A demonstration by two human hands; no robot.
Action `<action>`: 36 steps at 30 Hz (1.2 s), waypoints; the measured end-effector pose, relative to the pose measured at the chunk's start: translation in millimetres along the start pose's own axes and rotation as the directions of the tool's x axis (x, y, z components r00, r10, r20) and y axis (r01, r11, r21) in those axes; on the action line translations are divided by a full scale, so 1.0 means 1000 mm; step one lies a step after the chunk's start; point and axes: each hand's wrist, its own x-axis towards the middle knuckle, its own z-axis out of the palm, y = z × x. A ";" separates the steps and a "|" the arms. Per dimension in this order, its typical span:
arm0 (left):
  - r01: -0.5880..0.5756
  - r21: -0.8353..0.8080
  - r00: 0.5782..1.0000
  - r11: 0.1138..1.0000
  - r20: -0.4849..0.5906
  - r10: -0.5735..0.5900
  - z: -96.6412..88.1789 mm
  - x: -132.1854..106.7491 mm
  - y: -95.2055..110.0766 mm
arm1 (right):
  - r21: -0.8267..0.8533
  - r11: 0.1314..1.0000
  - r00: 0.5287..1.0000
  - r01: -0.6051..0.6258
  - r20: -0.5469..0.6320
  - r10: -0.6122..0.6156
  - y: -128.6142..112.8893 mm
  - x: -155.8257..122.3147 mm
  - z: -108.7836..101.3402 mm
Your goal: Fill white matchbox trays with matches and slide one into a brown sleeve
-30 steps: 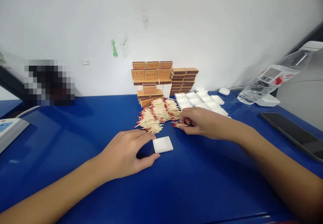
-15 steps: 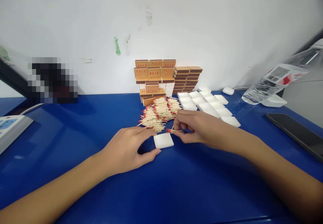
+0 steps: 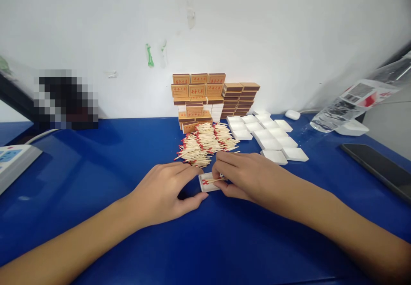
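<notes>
A small white matchbox tray point(image 3: 206, 176) lies on the blue table directly in front of me. My left hand point(image 3: 165, 193) holds the tray's left end, index fingertip at the far corner and thumb at the near one. Several red-headed matches point(image 3: 209, 181) are pinched in my right hand point(image 3: 242, 174), low over the tray, with their heads pointing left. My right fingers hide the tray's right end. Just beyond both hands is a heap of loose matches point(image 3: 201, 141).
Matchboxes point(image 3: 196, 91) are stacked against the wall, with brown-sided ones point(image 3: 239, 98) beside them. More white trays point(image 3: 269, 135) lie right of the heap. A phone point(image 3: 379, 165) and a leaning water bottle point(image 3: 349, 103) are at the right, a power strip point(image 3: 19, 158) at the left.
My right hand has moved left and slightly down, bringing the matches from beside the tray to over it. My left hand stays at the tray's left end.
</notes>
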 end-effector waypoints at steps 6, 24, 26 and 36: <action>-0.010 -0.009 1.000 1.000 -0.001 0.010 0.001 -0.001 -0.001 | 0.093 0.995 1.000 0.025 -0.006 -0.024 0.004 -0.004 0.001; 0.013 0.007 0.999 1.000 -0.049 -0.013 -0.002 -0.001 -0.001 | 0.305 0.948 0.996 -0.093 0.036 0.086 0.010 -0.010 -0.024; 0.020 0.006 0.998 1.000 -0.055 -0.020 -0.001 -0.001 -0.002 | 0.298 0.950 0.995 -0.096 0.051 0.085 0.012 -0.011 -0.023; 0.029 -0.001 0.999 1.000 -0.037 -0.029 -0.001 0.000 -0.003 | 0.358 0.930 0.995 -0.088 0.076 0.065 0.013 -0.008 -0.015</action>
